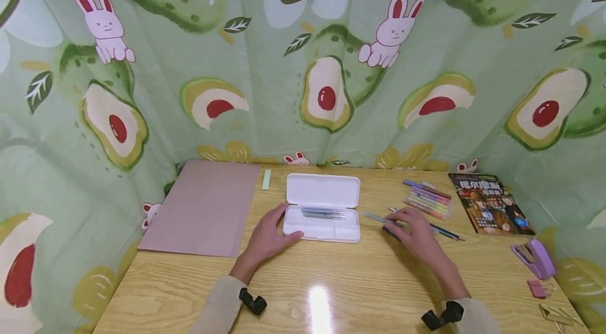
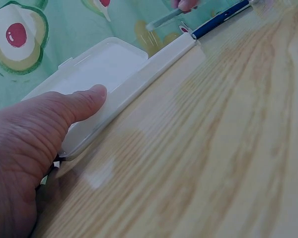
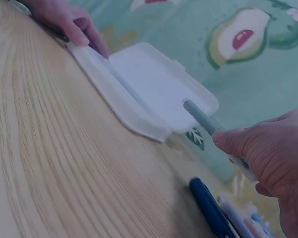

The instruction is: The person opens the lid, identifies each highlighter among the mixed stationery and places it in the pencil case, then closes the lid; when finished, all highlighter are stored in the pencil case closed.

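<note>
A white pencil case [image 1: 310, 231] lies on the table with its lid [image 1: 323, 190] raised at the back. A few slim pens [image 1: 322, 213] rest inside its rear compartment. My left hand [image 1: 271, 239] grips the case's left end, the thumb [image 2: 89, 101] over the front wall and the fingers at the far side. Right of the case, my right hand [image 1: 417, 232] pinches a grey-green pen [image 3: 201, 116] between thumb and fingers, its tip pointing toward the case. Under that hand lies a dark blue pen [image 3: 208, 206], partly hidden in the head view.
More pens and pencils [image 1: 447, 232] and a row of colored pens [image 1: 426, 202] lie at right. Beyond are a magazine [image 1: 490, 205], a purple stapler [image 1: 537, 259] and binder clips [image 1: 537, 289]. Mauve sheets [image 1: 203, 208] and a pale green strip [image 1: 266, 180] lie left.
</note>
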